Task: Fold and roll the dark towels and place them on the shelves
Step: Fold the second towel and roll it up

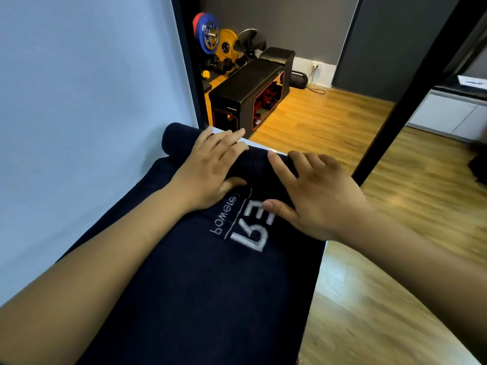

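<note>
Towel [210, 291]: dark, flat on white ledge [263, 146] by wall [79, 101], far end rolled.
L hand [208, 167]: fingers straight, pressing roll [181, 139].
R hand [313, 196]: same, spread; grips nothing.
Risk: uneven push skews roll; R edge prob. overhangs, may slide off.

- One head-worn view, close above the dark towel [200, 299], facing forward and down.
- Beyond the towel's far end it takes in wood floor [329, 119].

Both bare forearms stretched forward, converging. Left hand [210, 167] palm down, fingers straight, slightly spread. Right hand [313, 198] palm down, fingers splayed, thumb angled toward left hand.
</note>
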Available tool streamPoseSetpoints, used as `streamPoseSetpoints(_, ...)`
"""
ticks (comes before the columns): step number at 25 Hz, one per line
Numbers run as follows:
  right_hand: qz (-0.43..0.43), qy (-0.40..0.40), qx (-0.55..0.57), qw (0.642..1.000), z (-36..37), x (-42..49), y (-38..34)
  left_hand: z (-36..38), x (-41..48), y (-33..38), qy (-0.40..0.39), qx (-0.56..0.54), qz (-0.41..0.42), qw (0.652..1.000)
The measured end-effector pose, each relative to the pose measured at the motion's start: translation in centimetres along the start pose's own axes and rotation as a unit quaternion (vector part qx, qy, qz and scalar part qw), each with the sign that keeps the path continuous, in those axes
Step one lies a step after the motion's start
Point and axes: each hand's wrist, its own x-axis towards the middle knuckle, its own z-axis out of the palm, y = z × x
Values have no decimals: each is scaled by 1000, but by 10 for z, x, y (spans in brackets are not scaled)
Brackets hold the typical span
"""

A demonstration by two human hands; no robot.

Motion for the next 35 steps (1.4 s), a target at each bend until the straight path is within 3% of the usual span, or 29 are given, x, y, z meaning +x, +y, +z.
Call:
streamPoseSetpoints(4,-20,3,64,998,-9,-29,-24,-15,-43,16,28,-32,-22,999)
streamPoseSetpoints(10,-54,42,125,990,-21,-78,-77,-21,-66,25,126,57,-51,989)
streamPoseSetpoints(14,23,99,97,990,-34,-39,-55,-26,-59,18,73,37,-10,997)
streamPoseSetpoints(18,43,-47,46,997,-27,-10,-37,-29,-28,11,-8,59,8,998)
streamPoseSetpoints(24,103,-50,-36,993,-14,18,-1,-2,34,1,-47,77,-9,996)
streamPoseSetpoints(31,68,13,37,997,-6,-26,-49,-14,-28,13,2,-31,-8,999)
streamPoseSetpoints(35,9,36,95,995,-8,-69,-87,-32,-79,31,27,-21,-38,999)
